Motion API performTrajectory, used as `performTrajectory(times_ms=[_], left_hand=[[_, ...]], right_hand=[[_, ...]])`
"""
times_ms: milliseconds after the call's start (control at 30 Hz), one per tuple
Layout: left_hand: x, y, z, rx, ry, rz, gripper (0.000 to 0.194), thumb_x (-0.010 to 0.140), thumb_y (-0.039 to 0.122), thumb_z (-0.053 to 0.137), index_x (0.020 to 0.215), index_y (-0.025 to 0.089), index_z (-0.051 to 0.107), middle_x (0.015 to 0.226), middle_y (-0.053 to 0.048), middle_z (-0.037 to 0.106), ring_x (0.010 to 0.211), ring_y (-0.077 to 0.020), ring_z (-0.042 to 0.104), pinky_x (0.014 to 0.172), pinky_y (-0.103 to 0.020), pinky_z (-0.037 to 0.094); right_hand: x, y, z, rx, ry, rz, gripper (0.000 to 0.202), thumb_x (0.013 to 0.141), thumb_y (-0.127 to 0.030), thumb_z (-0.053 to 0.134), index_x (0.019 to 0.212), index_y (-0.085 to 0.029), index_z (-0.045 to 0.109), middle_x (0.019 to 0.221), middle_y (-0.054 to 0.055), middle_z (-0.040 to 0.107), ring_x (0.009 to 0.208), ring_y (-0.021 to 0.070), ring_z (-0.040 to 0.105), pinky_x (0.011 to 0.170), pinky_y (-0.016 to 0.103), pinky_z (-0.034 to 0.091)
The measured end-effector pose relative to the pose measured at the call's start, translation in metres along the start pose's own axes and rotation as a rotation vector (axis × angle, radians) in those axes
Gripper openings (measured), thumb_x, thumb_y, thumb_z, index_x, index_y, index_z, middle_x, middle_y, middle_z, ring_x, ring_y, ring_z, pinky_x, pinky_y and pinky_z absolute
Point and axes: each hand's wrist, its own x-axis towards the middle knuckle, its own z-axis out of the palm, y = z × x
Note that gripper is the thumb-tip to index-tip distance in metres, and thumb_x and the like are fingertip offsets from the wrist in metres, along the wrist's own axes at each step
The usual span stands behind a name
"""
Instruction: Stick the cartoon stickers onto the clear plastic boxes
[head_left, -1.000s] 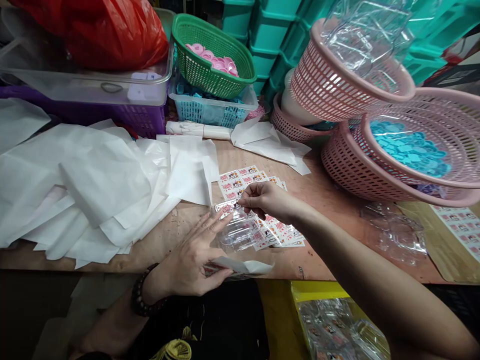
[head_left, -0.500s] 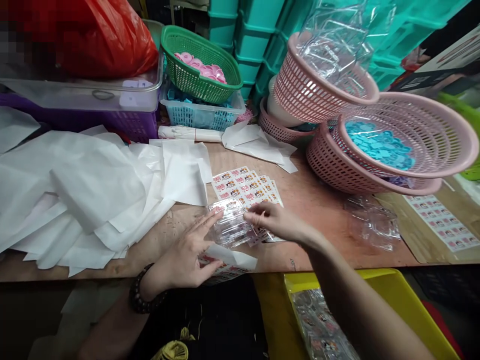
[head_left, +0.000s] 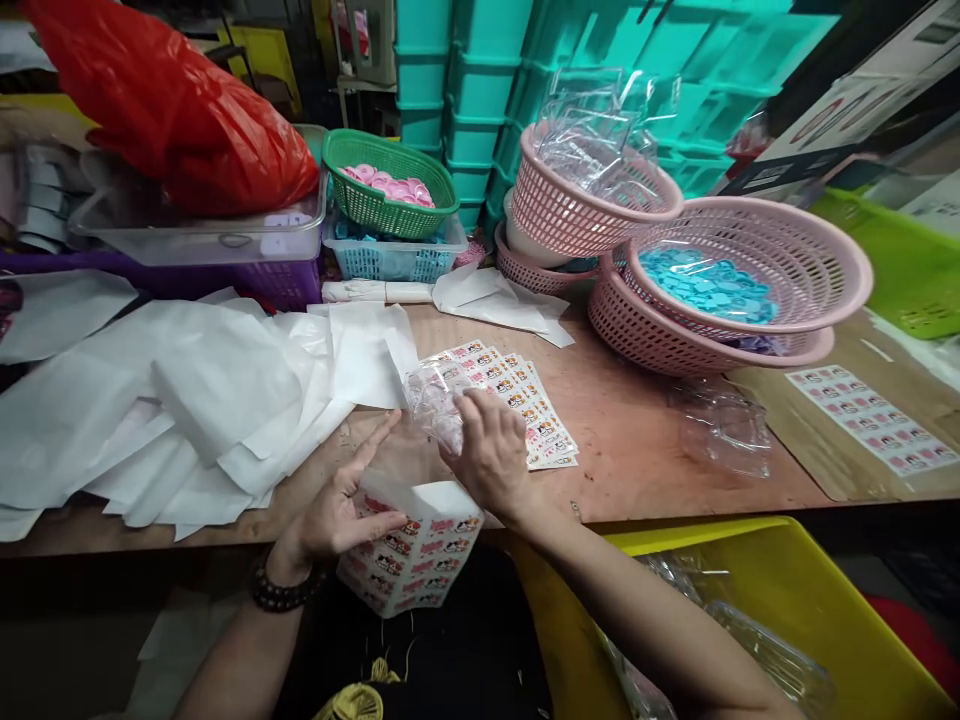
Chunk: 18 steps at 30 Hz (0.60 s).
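My left hand (head_left: pixel 330 520) is at the table's front edge, its thumb pressing on a sticker sheet (head_left: pixel 424 560) printed with small cartoon figures and pink marks. The index finger points forward, and the sheet hangs bent over my lap. With curled fingers, my right hand (head_left: pixel 491 450) grips a clear plastic case (head_left: pixel 435 395), which is tilted and partly covered by the fingers. Behind and right of that hand lies a fanned stack of similar sticker sheets (head_left: pixel 544 420).
White backing paper (head_left: pixel 217 380) is heaped at the left. Pink baskets (head_left: pixel 630 320) stand at the right, near loose clear cases (head_left: pixel 724 430). A yellow bin (head_left: pixel 780 570) with clear packages sits below the table edge. A green basket (head_left: pixel 375 215) holds pink pieces.
My left hand has left the clear case and drawn back toward me, with more of the sticker sheet showing. My right hand has moved left with the case, now tilted. The view has shifted.
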Motion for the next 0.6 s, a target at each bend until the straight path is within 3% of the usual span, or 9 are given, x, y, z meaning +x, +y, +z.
performTrajectory(times_ms=[67,133,233,333,433,533,600], left_hand=[[0.003,0.001,-0.001,0.017,-0.052,0.016,0.060,0.082,0.028,0.074,0.139,0.019,0.058,0.168,-0.012,0.020,0.152,-0.0373,0.025,0.120,-0.055,0.035],[0.008,0.002,-0.002,0.068,-0.132,0.032,0.085,0.081,0.027,0.075,0.156,0.019,0.033,0.168,-0.016,0.017,0.155,-0.0335,0.014,0.123,-0.055,0.026],[0.014,0.002,-0.002,0.156,-0.197,0.045,0.102,0.080,0.026,0.076,0.161,0.020,0.014,0.167,-0.018,0.019,0.155,-0.0320,0.007,0.124,-0.055,0.022],[0.019,0.002,-0.002,0.277,-0.187,0.041,0.096,0.079,0.028,0.077,0.159,0.020,0.023,0.167,-0.017,0.017,0.155,-0.0352,0.006,0.124,-0.059,0.014],[0.026,0.001,-0.006,0.376,-0.211,0.043,0.085,0.078,0.033,0.078,0.152,0.021,0.040,0.168,-0.013,0.018,0.155,-0.0365,0.008,0.125,-0.059,0.013],[0.034,-0.005,-0.010,0.392,-0.263,0.035,0.063,0.077,0.036,0.078,0.136,0.024,0.060,0.169,-0.008,0.017,0.155,-0.0380,0.008,0.124,-0.058,0.017],[0.038,-0.010,-0.012,0.372,-0.287,0.003,0.061,0.078,0.038,0.078,0.135,0.024,0.061,0.169,-0.008,0.015,0.155,-0.0390,0.008,0.124,-0.059,0.017]], right_hand=[[-0.008,-0.003,0.012,-0.150,-0.024,-0.134,0.052,0.093,-0.023,0.054,0.144,-0.025,0.044,0.133,0.015,0.064,0.119,0.0324,0.057,0.096,0.044,0.038],[-0.017,-0.008,0.020,-0.212,-0.057,-0.217,0.054,0.095,-0.020,0.051,0.147,-0.027,0.043,0.132,0.012,0.066,0.117,0.0296,0.059,0.096,0.042,0.037],[-0.026,-0.015,0.019,-0.213,-0.080,-0.245,0.051,0.097,-0.027,0.051,0.147,-0.021,0.044,0.131,0.013,0.067,0.119,0.0282,0.058,0.100,0.041,0.035],[-0.027,-0.015,0.012,-0.215,-0.043,-0.251,0.043,0.098,-0.032,0.052,0.138,-0.017,0.053,0.128,0.015,0.069,0.122,0.0282,0.058,0.106,0.044,0.031],[-0.023,-0.010,0.012,-0.178,-0.041,-0.278,0.032,0.098,-0.028,0.054,0.128,-0.021,0.059,0.129,0.013,0.068,0.129,0.0285,0.056,0.113,0.050,0.027],[-0.018,-0.003,0.016,-0.099,-0.104,-0.276,0.026,0.098,-0.019,0.051,0.121,-0.024,0.063,0.128,0.011,0.069,0.126,0.0266,0.058,0.114,0.051,0.032],[-0.016,0.001,0.017,-0.067,-0.123,-0.284,0.029,0.099,-0.016,0.047,0.121,-0.023,0.064,0.123,0.011,0.070,0.121,0.0257,0.061,0.113,0.051,0.037]])
